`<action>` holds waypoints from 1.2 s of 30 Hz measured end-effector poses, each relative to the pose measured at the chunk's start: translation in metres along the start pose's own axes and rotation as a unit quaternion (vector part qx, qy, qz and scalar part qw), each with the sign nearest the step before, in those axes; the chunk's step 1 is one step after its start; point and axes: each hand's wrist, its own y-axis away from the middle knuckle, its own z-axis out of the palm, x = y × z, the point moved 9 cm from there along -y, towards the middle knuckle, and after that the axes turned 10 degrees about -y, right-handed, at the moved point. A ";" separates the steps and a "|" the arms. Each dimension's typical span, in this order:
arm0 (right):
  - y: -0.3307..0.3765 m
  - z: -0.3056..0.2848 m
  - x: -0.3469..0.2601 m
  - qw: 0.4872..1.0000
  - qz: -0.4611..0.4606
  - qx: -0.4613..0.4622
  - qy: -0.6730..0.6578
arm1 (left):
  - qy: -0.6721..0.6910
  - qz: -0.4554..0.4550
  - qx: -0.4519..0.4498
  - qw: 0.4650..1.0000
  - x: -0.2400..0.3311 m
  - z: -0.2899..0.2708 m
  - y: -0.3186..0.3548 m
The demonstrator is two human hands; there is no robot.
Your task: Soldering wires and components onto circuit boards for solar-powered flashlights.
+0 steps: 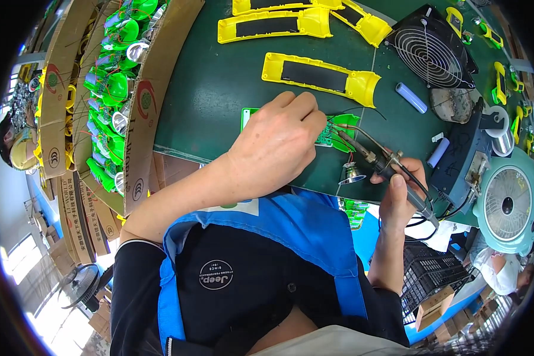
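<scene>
My left hand point(279, 136) is closed over a green torch housing point(246, 115), its fingers curled; the fingertips are partly hidden. A small green circuit board point(324, 137) shows inside the housing, beside the fingertips. In my right hand point(402, 193) is a soldering iron point(387, 170), held like a pen. Its tip reaches the right part of the board, though exact contact is too small to tell. A thin bent metal tube point(368, 135) runs along the iron to the same spot. Below the housing hangs a silver reflector point(351, 174) on thin wires.
Yellow half-shells point(320, 77) with black strips lie beyond my hands. To the right are a black fan point(427, 50), a blue battery point(411, 98), a blue soldering station point(460, 160) and a teal fan point(507, 204). A cardboard box point(151, 101) of green assemblies stands left.
</scene>
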 end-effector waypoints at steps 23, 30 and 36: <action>-0.005 0.009 -0.007 0.999 -0.014 -0.027 0.032 | -0.067 0.046 0.008 0.997 0.008 -0.002 -0.001; -0.002 -0.002 -0.003 0.998 0.001 0.012 -0.060 | -0.027 0.028 -0.003 0.999 0.005 -0.001 -0.001; -0.011 -0.001 -0.030 0.992 -0.113 0.021 -0.049 | -0.053 0.040 0.007 0.998 0.006 0.000 -0.002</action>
